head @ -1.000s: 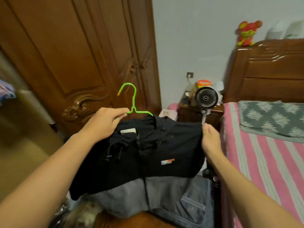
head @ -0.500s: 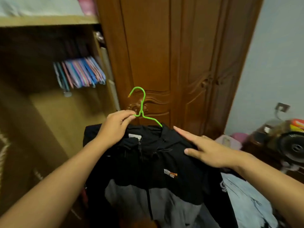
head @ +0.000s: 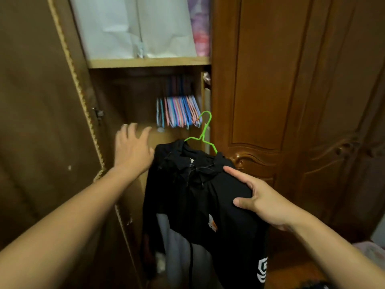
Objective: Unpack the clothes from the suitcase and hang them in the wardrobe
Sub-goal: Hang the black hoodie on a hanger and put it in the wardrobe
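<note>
A black and grey jacket (head: 200, 205) hangs on a green hanger (head: 203, 134) in front of the open wardrobe (head: 150, 62). My right hand (head: 262, 199) grips the jacket's right shoulder and carries it. My left hand (head: 133, 148) is off the hanger, fingers spread, reaching toward the wardrobe's opening left of the jacket. The hanger's hook points up, just below a bunch of hangers inside. The suitcase is out of view.
Several pink and blue empty hangers (head: 178, 111) hang bunched inside the wardrobe under a shelf holding pale bags (head: 135, 28). The open wardrobe door (head: 41, 122) stands at the left. Closed carved wooden doors (head: 291, 101) fill the right.
My left hand let go of the green hanger and moved left and forward. My right hand closed on the jacket's shoulder and now holds it. The view turned toward the wardrobe's inside.
</note>
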A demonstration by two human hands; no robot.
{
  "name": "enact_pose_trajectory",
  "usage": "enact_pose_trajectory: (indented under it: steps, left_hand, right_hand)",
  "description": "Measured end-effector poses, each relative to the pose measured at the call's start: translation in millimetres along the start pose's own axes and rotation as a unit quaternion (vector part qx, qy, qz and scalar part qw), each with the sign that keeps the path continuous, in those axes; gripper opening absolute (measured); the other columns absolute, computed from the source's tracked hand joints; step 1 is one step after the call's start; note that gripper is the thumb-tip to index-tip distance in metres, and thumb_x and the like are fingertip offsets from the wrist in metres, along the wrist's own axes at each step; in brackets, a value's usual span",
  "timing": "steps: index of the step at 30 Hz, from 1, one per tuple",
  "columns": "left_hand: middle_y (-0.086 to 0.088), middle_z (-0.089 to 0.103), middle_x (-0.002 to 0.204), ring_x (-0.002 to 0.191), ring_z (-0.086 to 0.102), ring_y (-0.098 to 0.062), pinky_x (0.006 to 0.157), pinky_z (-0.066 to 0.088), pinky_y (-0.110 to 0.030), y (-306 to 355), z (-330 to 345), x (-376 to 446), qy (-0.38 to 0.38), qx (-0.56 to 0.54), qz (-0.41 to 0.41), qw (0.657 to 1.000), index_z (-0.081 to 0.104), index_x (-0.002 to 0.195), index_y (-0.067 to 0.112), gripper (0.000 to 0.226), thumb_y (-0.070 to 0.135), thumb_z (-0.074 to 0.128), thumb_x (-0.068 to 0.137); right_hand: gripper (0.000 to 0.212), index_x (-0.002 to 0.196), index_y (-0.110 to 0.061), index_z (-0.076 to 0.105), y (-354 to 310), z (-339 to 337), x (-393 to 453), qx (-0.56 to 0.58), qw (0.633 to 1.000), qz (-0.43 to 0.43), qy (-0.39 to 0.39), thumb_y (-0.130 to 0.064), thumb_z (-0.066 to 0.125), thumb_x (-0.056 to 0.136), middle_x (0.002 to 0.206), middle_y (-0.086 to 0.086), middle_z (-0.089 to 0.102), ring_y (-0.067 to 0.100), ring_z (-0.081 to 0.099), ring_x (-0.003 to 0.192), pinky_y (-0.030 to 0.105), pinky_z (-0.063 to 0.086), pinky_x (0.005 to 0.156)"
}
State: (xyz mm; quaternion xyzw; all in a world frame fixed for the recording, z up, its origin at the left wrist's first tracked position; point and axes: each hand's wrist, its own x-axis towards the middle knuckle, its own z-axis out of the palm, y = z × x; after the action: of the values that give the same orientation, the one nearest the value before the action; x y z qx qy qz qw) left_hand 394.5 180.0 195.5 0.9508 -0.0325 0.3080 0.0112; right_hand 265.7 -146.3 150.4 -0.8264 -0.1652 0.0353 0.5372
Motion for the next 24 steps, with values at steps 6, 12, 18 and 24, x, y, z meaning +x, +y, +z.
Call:
enact_pose_trajectory:
  steps: [6,12,18,24]
  left_hand:
    - [-0.03,-0.003,0.164,0.149,-0.01,-0.052,0.12,-0.008,-0.062,-111.7,-50.0,19.3,-0.05,0.353,-0.071,0.932,0.01,0.16,0.012,0.065,0.035,0.025,0.101]
    - [-0.034,-0.004,0.162,0.15,-0.01,-0.05,0.12,-0.01,-0.062,-132.4,-50.1,62.5,-0.049,0.442,-0.038,0.895,-0.008,0.159,0.006,0.071,0.046,0.015,0.105]
    - [-0.047,-0.011,0.153,0.143,-0.016,-0.063,0.118,-0.007,-0.065,-136.0,-20.3,90.9,-0.032,0.48,-0.053,0.875,-0.016,0.156,0.006,0.075,0.051,0.015,0.105]
    - [-0.054,-0.013,0.147,0.141,-0.014,-0.067,0.118,-0.003,-0.066,-144.7,-10.6,92.8,-0.004,0.505,-0.033,0.863,-0.019,0.153,-0.001,0.078,0.046,0.019,0.105]
  right_hand:
    - [0.086,0.145,-0.047,0.04,-42.5,0.7,110.7,-0.079,0.994,-0.07,0.035,0.008,0.069,0.085,0.121,-0.031,0.061,0.028,0.056,0.123,0.031,0.047,0.101]
    - [0.096,0.153,-0.039,0.033,-74.9,45.9,228.0,-0.122,0.988,-0.096,0.026,0.01,0.069,0.079,0.142,-0.011,0.053,0.011,0.055,0.127,0.019,0.04,0.105]
    - [0.093,0.154,-0.039,0.028,-71.5,92.4,300.6,-0.065,0.995,-0.066,0.022,0.01,0.064,0.084,0.141,-0.004,0.056,0.001,0.064,0.096,0.012,0.049,0.077]
    - [0.092,0.156,-0.036,0.025,-83.0,116.0,370.2,-0.044,0.997,-0.054,-0.019,0.012,0.061,0.086,0.138,0.004,0.058,0.019,0.066,0.105,0.021,0.051,0.079]
